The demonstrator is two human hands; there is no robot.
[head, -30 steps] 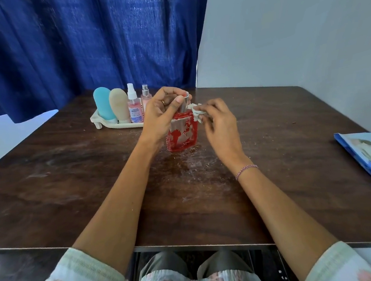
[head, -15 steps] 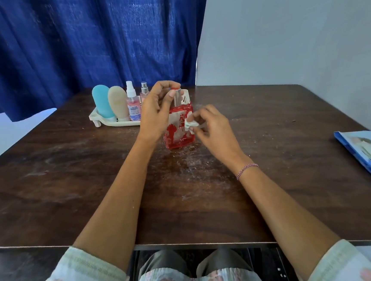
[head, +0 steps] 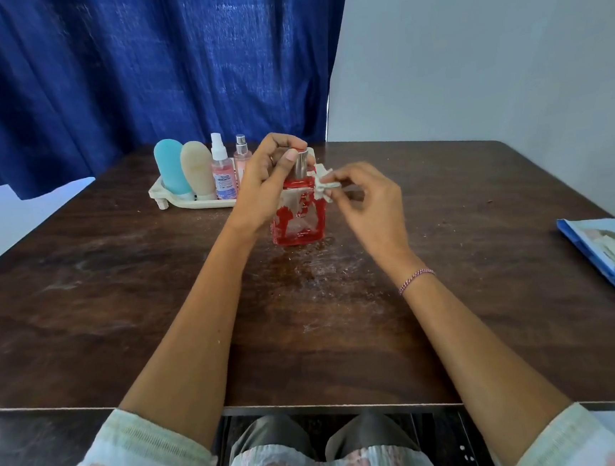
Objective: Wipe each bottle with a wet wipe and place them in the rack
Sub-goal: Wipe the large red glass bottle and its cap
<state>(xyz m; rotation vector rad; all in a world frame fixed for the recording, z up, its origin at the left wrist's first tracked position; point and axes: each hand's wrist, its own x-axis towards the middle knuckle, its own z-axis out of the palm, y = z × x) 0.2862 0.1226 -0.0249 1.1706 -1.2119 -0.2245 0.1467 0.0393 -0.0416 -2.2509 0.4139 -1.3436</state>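
Left hand (head: pixel 270 184) first: it's curled round the shiny silver cap (head: pixel 301 162) of the squat red rectangular bottle (head: pixel 297 219), thumb up against the cap, holding it steady. That's just right of the white plastic rack (head: pixel 169 200), which already has a blue tube (head: pixel 171 166), a beige tube (head: pixel 197 168) and two small pink spray bottles (head: pixel 223 169) standing in it.

The bottle itself looks to be standing upright on the dark wooden table (head: pixel 117 286), near the rack's right end and not in it yet. The front is blotchy, with red patches and pale greyish ones plus a line of tiny print. I honestly can't tell if the pale bits are the design or grime. There's a dull smeary patch on the table in front of it too.

What's changed is the small scrunched white wet wipe (head: pixel 323 186). Half a second ago it was down on the bottle's right side, and now it's back up at the shoulder, about where it was a second ago. So I'd say it's up-and-down scrubbing and the wipe step is still going.

Right hand (head: pixel 370 205) has the wipe pinched in its fingertips, pressed to that top right corner, with the other fingers loosely curled.

Far right, a blue wet wipe pack (head: pixel 613 258) lies at the table edge.
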